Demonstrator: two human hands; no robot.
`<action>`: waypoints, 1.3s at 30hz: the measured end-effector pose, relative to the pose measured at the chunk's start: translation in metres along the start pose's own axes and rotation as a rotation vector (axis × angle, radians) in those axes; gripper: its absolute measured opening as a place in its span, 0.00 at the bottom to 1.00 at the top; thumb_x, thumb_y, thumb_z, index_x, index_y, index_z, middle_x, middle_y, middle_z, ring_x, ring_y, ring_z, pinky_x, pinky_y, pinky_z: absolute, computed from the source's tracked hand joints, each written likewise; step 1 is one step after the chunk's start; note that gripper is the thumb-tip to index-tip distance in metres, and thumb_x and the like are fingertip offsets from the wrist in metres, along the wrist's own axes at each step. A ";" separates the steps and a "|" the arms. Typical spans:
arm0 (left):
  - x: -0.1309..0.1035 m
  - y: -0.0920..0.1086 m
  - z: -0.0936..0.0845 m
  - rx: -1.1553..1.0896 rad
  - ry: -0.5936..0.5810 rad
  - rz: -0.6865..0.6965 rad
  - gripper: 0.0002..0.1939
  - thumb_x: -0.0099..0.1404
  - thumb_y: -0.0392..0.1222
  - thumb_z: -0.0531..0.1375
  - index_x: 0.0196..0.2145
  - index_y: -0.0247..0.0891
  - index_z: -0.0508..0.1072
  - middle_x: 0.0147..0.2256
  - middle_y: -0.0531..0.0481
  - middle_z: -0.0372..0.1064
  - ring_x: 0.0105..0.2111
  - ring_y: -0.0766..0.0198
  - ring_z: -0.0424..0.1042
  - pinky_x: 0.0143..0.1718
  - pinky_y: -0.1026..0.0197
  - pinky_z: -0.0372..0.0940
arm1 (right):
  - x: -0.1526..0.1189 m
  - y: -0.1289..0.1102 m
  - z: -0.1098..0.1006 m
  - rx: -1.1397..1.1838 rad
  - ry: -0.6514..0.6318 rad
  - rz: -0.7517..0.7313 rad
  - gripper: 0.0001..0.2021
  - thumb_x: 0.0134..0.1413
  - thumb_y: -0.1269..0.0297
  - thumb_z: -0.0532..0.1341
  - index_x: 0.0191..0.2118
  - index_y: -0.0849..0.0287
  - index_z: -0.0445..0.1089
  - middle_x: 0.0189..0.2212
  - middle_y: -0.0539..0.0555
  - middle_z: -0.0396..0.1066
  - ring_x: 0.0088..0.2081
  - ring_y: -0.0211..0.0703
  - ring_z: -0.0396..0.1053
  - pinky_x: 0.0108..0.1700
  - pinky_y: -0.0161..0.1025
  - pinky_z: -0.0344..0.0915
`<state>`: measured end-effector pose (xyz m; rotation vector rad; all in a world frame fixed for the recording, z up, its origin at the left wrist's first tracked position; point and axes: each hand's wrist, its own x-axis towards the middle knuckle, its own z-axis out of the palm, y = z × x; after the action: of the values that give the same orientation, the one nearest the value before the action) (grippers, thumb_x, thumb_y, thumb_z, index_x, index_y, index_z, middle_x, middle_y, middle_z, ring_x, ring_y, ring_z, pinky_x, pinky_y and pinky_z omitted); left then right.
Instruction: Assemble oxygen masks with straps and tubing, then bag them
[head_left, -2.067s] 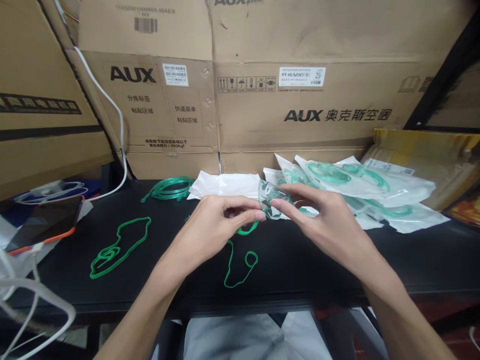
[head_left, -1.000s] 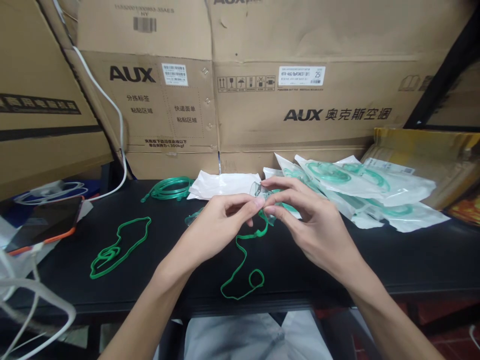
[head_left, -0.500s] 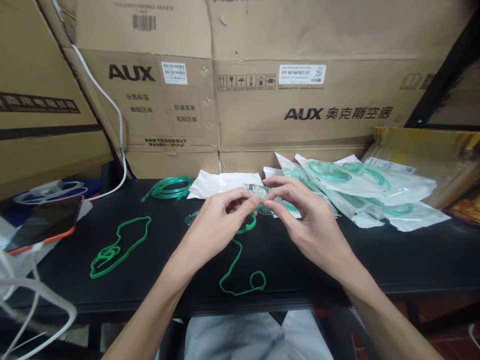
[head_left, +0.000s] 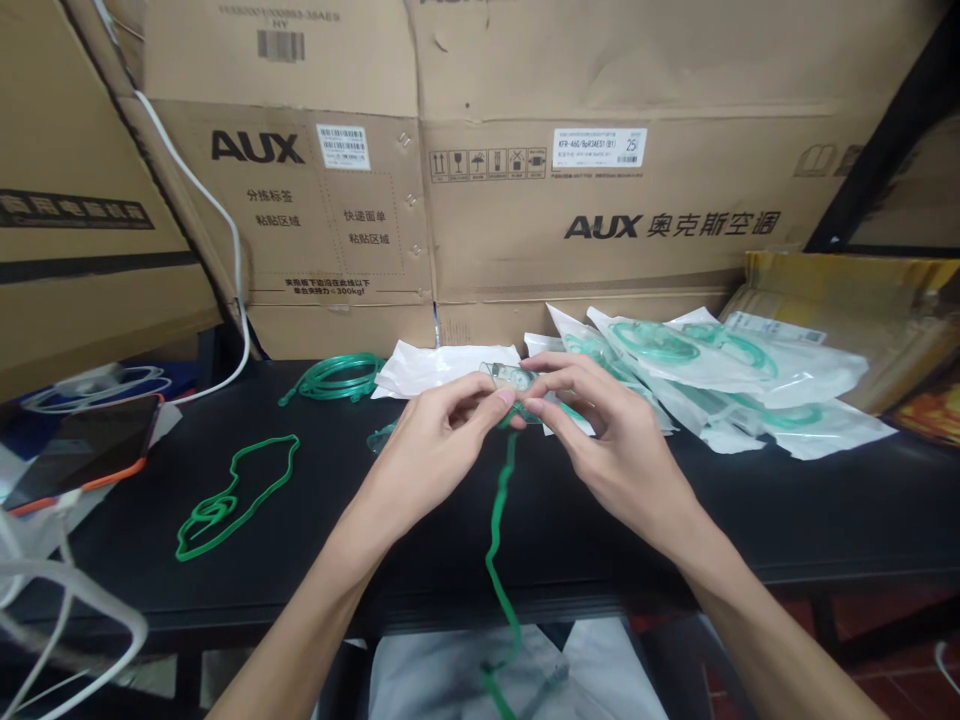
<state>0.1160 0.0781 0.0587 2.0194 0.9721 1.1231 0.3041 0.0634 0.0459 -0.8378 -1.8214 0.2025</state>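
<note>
A clear plastic mask (head_left: 511, 376), mostly covered by fingers, is held between my two hands above the table. My left hand (head_left: 439, 440) pinches its left side between thumb and fingers. From the right, my right hand (head_left: 611, 405) grips the mask with thumb and bent fingers. A green elastic strap (head_left: 495, 540) hangs below my fingers, past the table's front edge and over my lap; its upper end is hidden at the fingertips. Just behind my left hand, part of another clear plastic piece (head_left: 380, 437) shows on the table.
Coiled green tubing (head_left: 334, 378) and a white wrapper (head_left: 442, 368) lie at the back. Packaged masks (head_left: 720, 365) are piled at the right. A loose green strap (head_left: 240, 500), a phone (head_left: 90, 450) and white cables (head_left: 82, 590) are at the left. Cardboard boxes (head_left: 495, 250) stand behind.
The green strap, earlier curled in front of my hands, now hangs straight down over the table edge. Both hands keep their hold on the mask, nearly in place.
</note>
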 end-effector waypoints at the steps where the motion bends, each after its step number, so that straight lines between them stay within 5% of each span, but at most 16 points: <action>1: 0.000 0.000 0.000 0.004 0.004 -0.004 0.15 0.75 0.51 0.57 0.34 0.40 0.75 0.31 0.56 0.69 0.30 0.67 0.62 0.33 0.65 0.56 | 0.000 0.000 0.001 -0.007 0.005 -0.009 0.07 0.67 0.73 0.61 0.39 0.53 0.72 0.52 0.54 0.72 0.55 0.46 0.71 0.56 0.44 0.65; 4: -0.001 -0.001 -0.001 -0.011 -0.020 -0.026 0.16 0.76 0.53 0.55 0.36 0.41 0.73 0.29 0.57 0.71 0.26 0.68 0.60 0.30 0.64 0.55 | -0.001 0.001 0.002 -0.045 0.023 -0.038 0.07 0.66 0.74 0.61 0.40 0.54 0.72 0.52 0.55 0.73 0.56 0.46 0.71 0.58 0.44 0.64; 10: -0.002 -0.005 -0.002 0.044 -0.008 -0.090 0.19 0.75 0.57 0.54 0.33 0.42 0.72 0.17 0.60 0.57 0.22 0.67 0.59 0.26 0.63 0.51 | 0.000 -0.002 0.001 -0.095 0.026 -0.058 0.08 0.66 0.76 0.60 0.39 0.54 0.71 0.52 0.55 0.72 0.56 0.44 0.71 0.59 0.43 0.63; 18: -0.003 -0.001 -0.007 0.129 -0.076 -0.087 0.19 0.75 0.55 0.54 0.32 0.42 0.73 0.27 0.60 0.76 0.26 0.67 0.65 0.31 0.63 0.55 | 0.003 0.006 -0.018 -0.045 0.138 -0.055 0.07 0.66 0.73 0.61 0.39 0.53 0.71 0.51 0.55 0.73 0.57 0.49 0.70 0.60 0.50 0.66; 23: -0.003 -0.004 -0.007 0.087 -0.132 -0.061 0.15 0.76 0.48 0.54 0.33 0.42 0.74 0.32 0.59 0.79 0.37 0.64 0.76 0.42 0.65 0.62 | 0.006 0.007 -0.032 -0.005 0.247 -0.036 0.06 0.65 0.71 0.63 0.39 0.52 0.73 0.50 0.54 0.74 0.57 0.51 0.71 0.56 0.51 0.70; 28: -0.003 -0.004 -0.008 0.150 -0.133 -0.018 0.13 0.75 0.45 0.56 0.35 0.43 0.77 0.37 0.58 0.79 0.40 0.63 0.75 0.42 0.65 0.62 | 0.008 0.005 -0.040 -0.039 0.369 -0.031 0.06 0.64 0.71 0.64 0.39 0.52 0.74 0.47 0.54 0.75 0.55 0.50 0.73 0.56 0.49 0.71; 32: -0.006 -0.002 -0.008 0.093 -0.161 -0.022 0.17 0.76 0.51 0.54 0.36 0.41 0.77 0.36 0.55 0.78 0.30 0.66 0.71 0.30 0.66 0.60 | 0.005 0.004 -0.032 0.094 0.151 0.066 0.03 0.64 0.67 0.65 0.42 0.52 0.73 0.50 0.54 0.75 0.57 0.50 0.72 0.57 0.48 0.71; 36: -0.007 0.000 -0.005 0.013 -0.177 -0.050 0.18 0.76 0.55 0.53 0.36 0.40 0.73 0.29 0.56 0.72 0.20 0.71 0.60 0.22 0.67 0.55 | 0.002 0.003 -0.021 0.250 -0.204 0.297 0.26 0.58 0.60 0.71 0.59 0.46 0.64 0.50 0.53 0.74 0.52 0.50 0.75 0.53 0.48 0.73; 39: -0.006 0.003 -0.002 -0.125 -0.218 -0.073 0.14 0.76 0.54 0.54 0.41 0.42 0.71 0.30 0.57 0.74 0.19 0.73 0.59 0.21 0.69 0.55 | 0.002 0.003 -0.021 0.228 -0.222 0.324 0.27 0.57 0.58 0.71 0.60 0.45 0.66 0.50 0.53 0.74 0.52 0.50 0.75 0.51 0.46 0.74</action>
<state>0.1132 0.0716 0.0589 1.9419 0.8368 0.8817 0.3231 0.0615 0.0546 -0.9729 -1.8132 0.7226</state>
